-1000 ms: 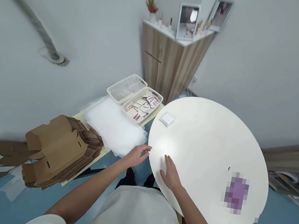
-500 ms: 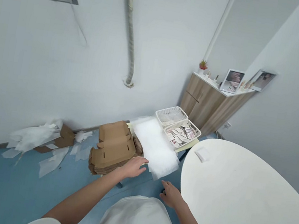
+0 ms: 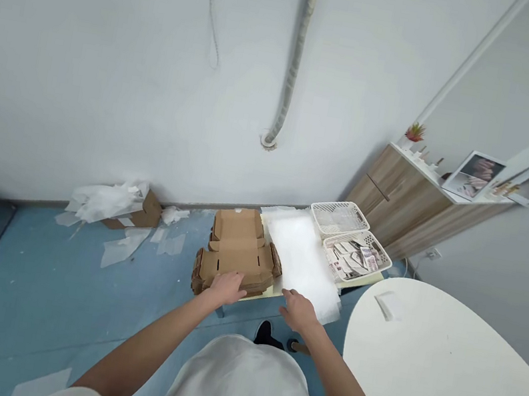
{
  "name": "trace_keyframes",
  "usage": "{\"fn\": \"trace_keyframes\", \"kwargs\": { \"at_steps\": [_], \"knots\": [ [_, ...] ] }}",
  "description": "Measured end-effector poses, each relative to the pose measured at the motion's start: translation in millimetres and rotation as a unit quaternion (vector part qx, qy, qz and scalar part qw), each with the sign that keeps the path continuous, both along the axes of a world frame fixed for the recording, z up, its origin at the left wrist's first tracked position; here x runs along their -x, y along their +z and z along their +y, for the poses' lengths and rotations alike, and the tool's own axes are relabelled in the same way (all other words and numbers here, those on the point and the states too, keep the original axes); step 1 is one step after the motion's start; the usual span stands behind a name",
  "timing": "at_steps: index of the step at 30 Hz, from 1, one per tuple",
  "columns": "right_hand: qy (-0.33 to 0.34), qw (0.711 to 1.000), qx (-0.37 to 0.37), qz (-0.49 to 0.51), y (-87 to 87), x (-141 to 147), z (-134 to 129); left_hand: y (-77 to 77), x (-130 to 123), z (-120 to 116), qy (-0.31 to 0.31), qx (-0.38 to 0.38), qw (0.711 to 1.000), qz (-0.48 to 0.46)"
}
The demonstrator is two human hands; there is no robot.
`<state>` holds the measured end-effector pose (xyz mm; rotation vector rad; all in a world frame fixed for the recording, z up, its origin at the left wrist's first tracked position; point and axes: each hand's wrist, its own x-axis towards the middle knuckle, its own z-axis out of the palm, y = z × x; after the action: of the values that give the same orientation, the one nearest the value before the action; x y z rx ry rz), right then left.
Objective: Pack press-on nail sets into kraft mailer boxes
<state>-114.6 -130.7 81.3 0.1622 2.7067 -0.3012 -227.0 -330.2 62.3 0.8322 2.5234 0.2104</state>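
Blue floor [image 3: 49, 297] surrounds a low yellow table [image 3: 271, 292] bearing 2 white baskets: the near basket [image 3: 366, 276] holds jumbled cards and packets [image 3: 354, 255], the far basket [image 3: 329, 206] something translucent. Beside them lie white sheets [image 3: 302, 258], then stacked brown cardboard boxes [image 3: 237, 257], flattened. Left hand [image 3: 228, 286], loosely open, meets the stack's near edge in view; grip or contact cannot be told. Right hand [image 3: 299, 310], half open, visibly grasping nothing, is at the sheets' near end.

- No text can be read on the brown cardboard boxes [image 3: 240, 258].
- Printed packets [image 3: 354, 257] in the white basket [image 3: 369, 274] carry markings too small to read.
- Two framed pictures [image 3: 474, 175] on the cabinet [image 3: 414, 213] show no legible words.
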Motion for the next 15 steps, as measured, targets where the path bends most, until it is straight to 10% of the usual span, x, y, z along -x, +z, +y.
{"fn": "trace_keyframes", "kwargs": {
  "at_steps": [15],
  "knots": [
    [0.127, 0.988, 0.023, 0.079, -2.9, 102, -5, 0.8, 28, -3, 0.055, -0.024, 0.997, -0.041]
  ]
}}
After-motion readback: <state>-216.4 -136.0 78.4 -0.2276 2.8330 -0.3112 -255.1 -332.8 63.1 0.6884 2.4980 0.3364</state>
